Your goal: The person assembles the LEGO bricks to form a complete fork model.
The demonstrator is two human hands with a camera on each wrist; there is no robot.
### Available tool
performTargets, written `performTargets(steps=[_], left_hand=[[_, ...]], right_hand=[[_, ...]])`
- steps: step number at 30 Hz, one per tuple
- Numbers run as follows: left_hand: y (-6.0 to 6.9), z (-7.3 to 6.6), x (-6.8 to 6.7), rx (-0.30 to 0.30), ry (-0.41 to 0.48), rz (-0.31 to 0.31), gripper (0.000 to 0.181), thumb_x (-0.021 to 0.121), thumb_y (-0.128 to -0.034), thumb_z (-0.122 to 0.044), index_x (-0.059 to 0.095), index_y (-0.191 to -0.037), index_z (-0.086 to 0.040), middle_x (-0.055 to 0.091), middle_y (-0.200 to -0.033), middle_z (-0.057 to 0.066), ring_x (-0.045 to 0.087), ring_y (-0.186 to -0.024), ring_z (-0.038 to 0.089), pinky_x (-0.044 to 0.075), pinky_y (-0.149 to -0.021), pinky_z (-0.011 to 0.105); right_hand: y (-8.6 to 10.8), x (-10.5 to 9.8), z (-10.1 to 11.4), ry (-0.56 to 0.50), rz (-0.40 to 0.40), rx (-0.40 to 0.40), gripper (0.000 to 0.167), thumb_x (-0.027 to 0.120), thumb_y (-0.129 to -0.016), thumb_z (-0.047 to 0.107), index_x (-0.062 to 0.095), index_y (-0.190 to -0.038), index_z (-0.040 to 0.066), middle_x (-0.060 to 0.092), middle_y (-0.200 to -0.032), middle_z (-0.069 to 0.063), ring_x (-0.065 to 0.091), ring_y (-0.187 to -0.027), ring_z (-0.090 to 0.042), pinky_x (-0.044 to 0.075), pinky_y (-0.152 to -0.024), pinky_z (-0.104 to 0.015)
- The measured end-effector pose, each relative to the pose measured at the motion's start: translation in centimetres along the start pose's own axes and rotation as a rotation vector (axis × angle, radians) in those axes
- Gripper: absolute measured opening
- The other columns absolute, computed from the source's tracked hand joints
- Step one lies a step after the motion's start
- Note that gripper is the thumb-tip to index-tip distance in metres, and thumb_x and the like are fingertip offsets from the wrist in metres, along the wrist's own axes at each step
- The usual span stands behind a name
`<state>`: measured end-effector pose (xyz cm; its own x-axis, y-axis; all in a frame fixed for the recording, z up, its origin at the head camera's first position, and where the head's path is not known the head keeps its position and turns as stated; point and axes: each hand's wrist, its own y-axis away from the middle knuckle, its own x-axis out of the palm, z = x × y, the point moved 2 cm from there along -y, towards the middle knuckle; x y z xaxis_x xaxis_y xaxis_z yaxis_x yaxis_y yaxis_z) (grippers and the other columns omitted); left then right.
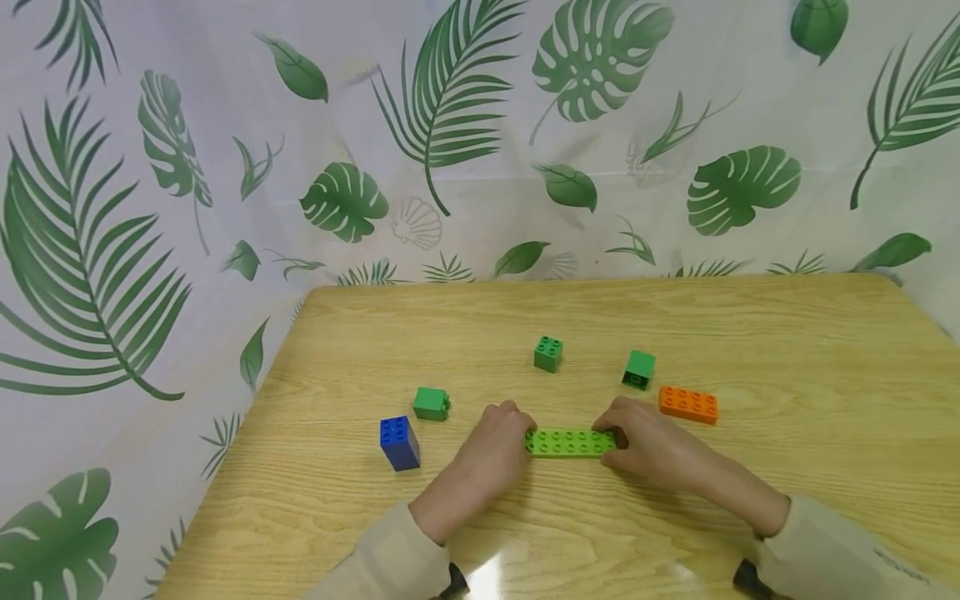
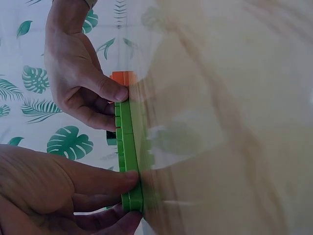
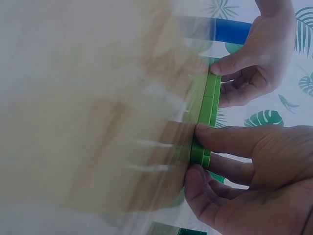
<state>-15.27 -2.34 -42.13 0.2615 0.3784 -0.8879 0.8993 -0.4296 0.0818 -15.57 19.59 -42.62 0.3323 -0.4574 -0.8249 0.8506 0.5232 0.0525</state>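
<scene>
Fingers (image 2: 128, 180) of the left hand (image 1: 491, 450) and right hand (image 1: 654, 442) pinch the lime-green strip (image 1: 570, 443), lettering (image 1: 902, 565) on the right sleeve (image 1: 832, 542) unreadable.

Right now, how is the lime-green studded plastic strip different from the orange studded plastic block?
The lime-green studded plastic strip is longer than the orange studded plastic block. The strip is green; the block is orange. The left hand and right hand pinch the strip's ends, while neither holds the block. Both have two rows of round studs facing up.
</scene>
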Motion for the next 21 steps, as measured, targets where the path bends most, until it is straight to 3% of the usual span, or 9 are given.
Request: performTargets(steps=[8,21], left_hand=[[-0.01,0.62,-0.4,-0.021,0.054,0.029,0.034,0.073,-0.089,0.006,0.074,-0.123,0.001,0.065,-0.114,0.013,0.059,-0.113,0.031,0.052,-0.096,0.037],[0.02,0.53,-0.37,0.007,0.05,0.011,0.034,0.082,-0.0874,-0.006,0.075,-0.12,0.001,0.066,-0.111,0.012,0.059,-0.112,0.031,0.052,-0.094,0.036]], right_hand=[[-0.2,0.24,0.27,0.002,-0.001,-0.003,0.034,0.083,-0.087,0.008,0.073,-0.117,-0.004,0.055,-0.087,0.002,0.044,-0.071,-0.009,0.041,-0.062,-0.027],[-0.15,0.18,0.38,0.009,-0.009,-0.011,0.034,0.083,-0.087,0.008,0.073,-0.117,-0.003,0.055,-0.087,0.002,0.045,-0.071,-0.008,0.041,-0.062,-0.027]])
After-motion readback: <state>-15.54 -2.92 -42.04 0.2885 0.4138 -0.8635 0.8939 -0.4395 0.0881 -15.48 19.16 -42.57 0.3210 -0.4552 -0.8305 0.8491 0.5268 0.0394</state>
